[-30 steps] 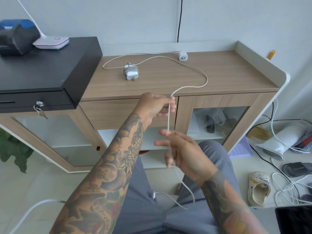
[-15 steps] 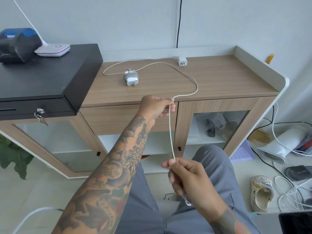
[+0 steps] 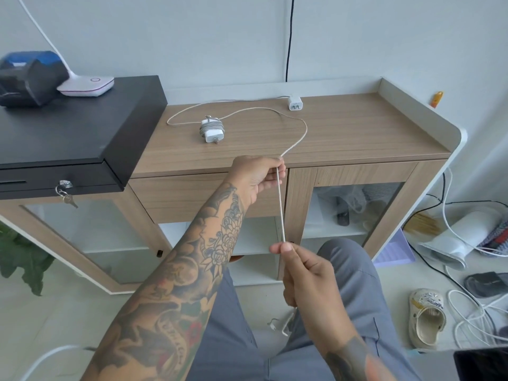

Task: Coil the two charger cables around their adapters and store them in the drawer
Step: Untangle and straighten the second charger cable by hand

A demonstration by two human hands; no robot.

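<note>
Head camera is showing the left hand point(image 3: 257, 176) pinching the loose white cable point(image 3: 280, 209) at frame centre, while the right hand point(image 3: 305, 273) is gripping it lower down, so a taut stretch is running between them. The cable is trailing across the wooden cabinet point(image 3: 357, 133) to the small adapter point(image 3: 295, 103) at upper centre; the other charger point(image 3: 211, 130), already coiled, is lying left of it. The cable looks light, limp and smooth, so pinching close to each bend should be controlling it best.

Pale grey wall point(image 3: 192, 31), wooden cabinet point(image 3: 357, 133) with glass doors, black box point(image 3: 68, 133), light floor point(image 3: 55, 312)
</note>
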